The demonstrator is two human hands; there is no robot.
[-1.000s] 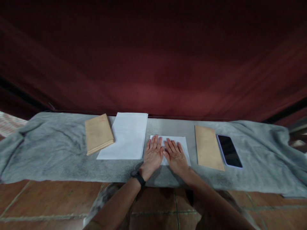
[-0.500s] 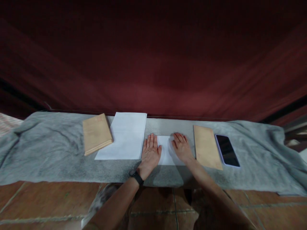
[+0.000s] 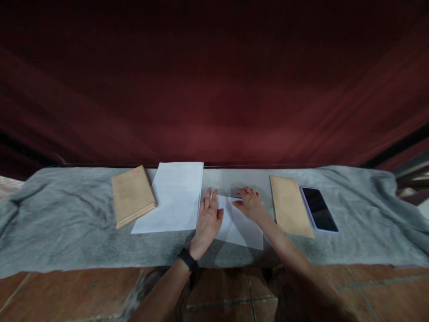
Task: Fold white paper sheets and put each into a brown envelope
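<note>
A folded white sheet of paper (image 3: pixel 238 230) lies slightly turned on the grey cloth, between my two hands. My left hand (image 3: pixel 208 221), with a black watch on the wrist, rests along the sheet's left side, fingers stretched out and thumb apart. At the far right part of the sheet is my right hand (image 3: pixel 250 205); its fingers are bent, with a gap between them and the thumb. Part of the sheet's upper edge is hidden under this hand. Left of my left hand lies a stack of larger white paper (image 3: pixel 176 197).
Several brown envelopes (image 3: pixel 132 192) are piled over the left edge of the white stack. To the right lie a single brown envelope (image 3: pixel 291 205) and a phone (image 3: pixel 319 209). Grey cloth (image 3: pixel 73 214) covers the narrow bench before a dark red curtain (image 3: pixel 214 112).
The folded sheet has turned clockwise, its right end now nearer me. My right hand has shifted slightly left and bent its fingers; my left hand has lifted a little from lying flat.
</note>
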